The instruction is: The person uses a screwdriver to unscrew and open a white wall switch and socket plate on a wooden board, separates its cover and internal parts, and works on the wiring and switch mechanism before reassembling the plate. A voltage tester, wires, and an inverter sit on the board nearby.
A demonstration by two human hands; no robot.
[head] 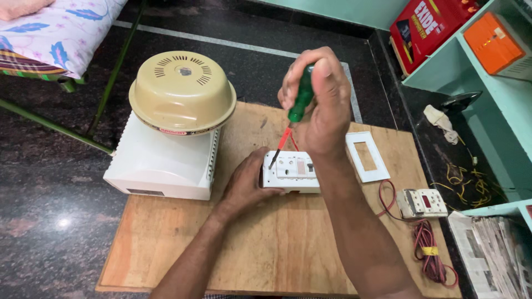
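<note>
My right hand (316, 105) grips the green handle of a screwdriver (299, 102), its tip down on the left part of a white switch box (292, 171). My left hand (246, 180) holds the left side of that box and steadies it on a wooden board (266, 249). Red wires run from under my right hand to the box. A white rectangular cover frame (367, 156) lies just to the right of the box.
A white case (160, 160) with a beige dome-shaped cover (183, 91) on top stands at the board's left. A small white module (422, 202) with coiled red wire (429, 249) lies at right. Teal shelves hold an orange box (496, 44) and a red carton (429, 27). Newspapers (493, 249) lie at lower right.
</note>
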